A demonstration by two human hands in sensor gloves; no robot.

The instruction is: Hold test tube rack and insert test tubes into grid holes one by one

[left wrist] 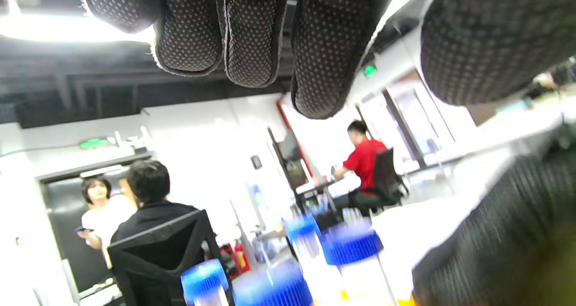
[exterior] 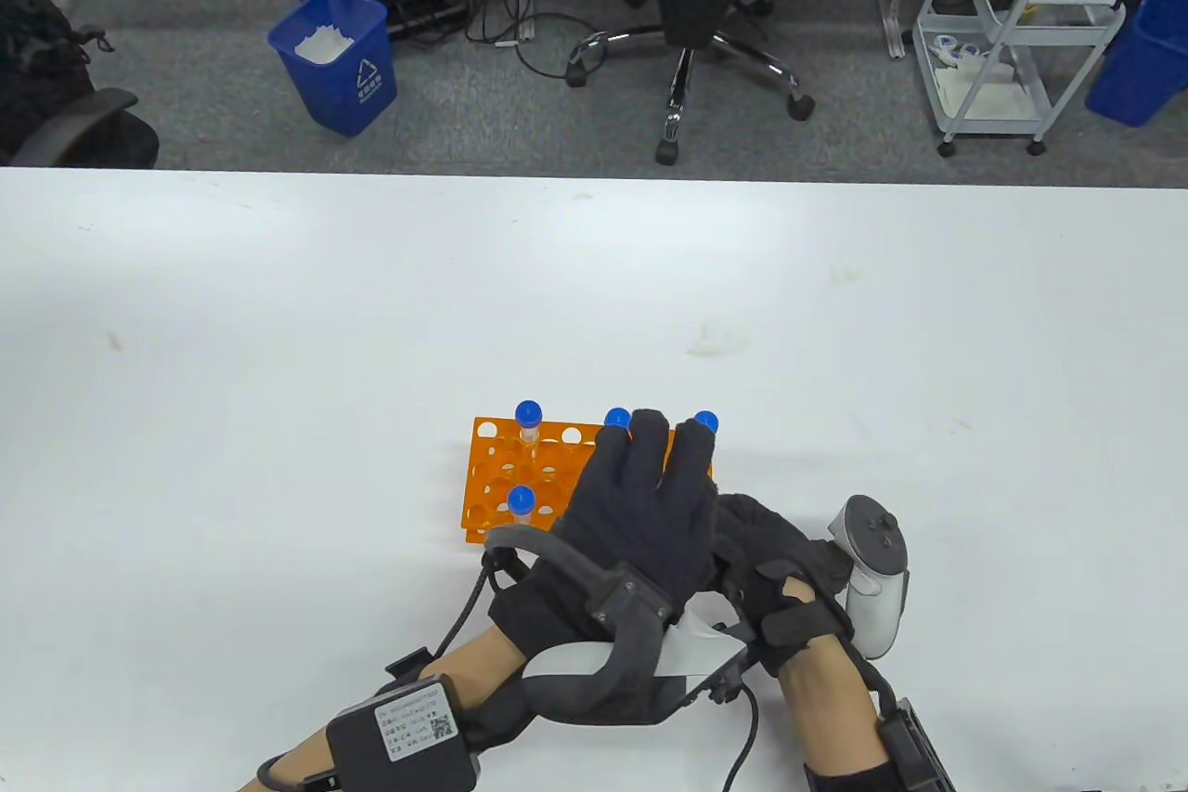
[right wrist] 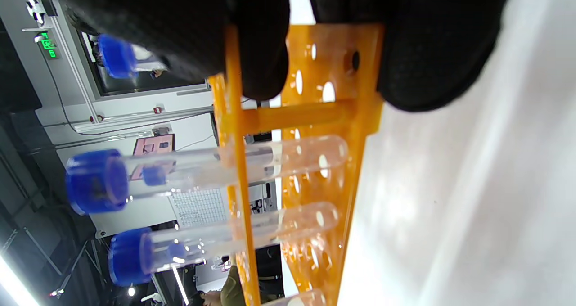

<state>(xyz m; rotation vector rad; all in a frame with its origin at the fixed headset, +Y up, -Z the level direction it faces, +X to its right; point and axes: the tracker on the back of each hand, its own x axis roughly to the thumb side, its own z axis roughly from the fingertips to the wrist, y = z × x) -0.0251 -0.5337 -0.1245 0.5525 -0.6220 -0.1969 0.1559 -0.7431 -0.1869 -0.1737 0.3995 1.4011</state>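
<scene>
An orange test tube rack (exterior: 497, 469) stands on the white table near its front edge. Several clear tubes with blue caps (exterior: 528, 411) stand in its holes. My left hand (exterior: 654, 476) lies flat above the rack's right part with its fingers (left wrist: 252, 40) stretched out and empty, over the caps (left wrist: 351, 245). My right hand (exterior: 775, 564) is at the rack's right end, partly under the left hand. In the right wrist view its fingers (right wrist: 263, 58) grip the end frame of the rack (right wrist: 357, 117), with two tubes (right wrist: 202, 166) beside them.
The white table (exterior: 278, 346) stretches wide on both sides and behind the rack. Beyond its far edge are a blue bin (exterior: 336, 58), an office chair (exterior: 691, 12) and a white cart (exterior: 1012, 31) on the floor.
</scene>
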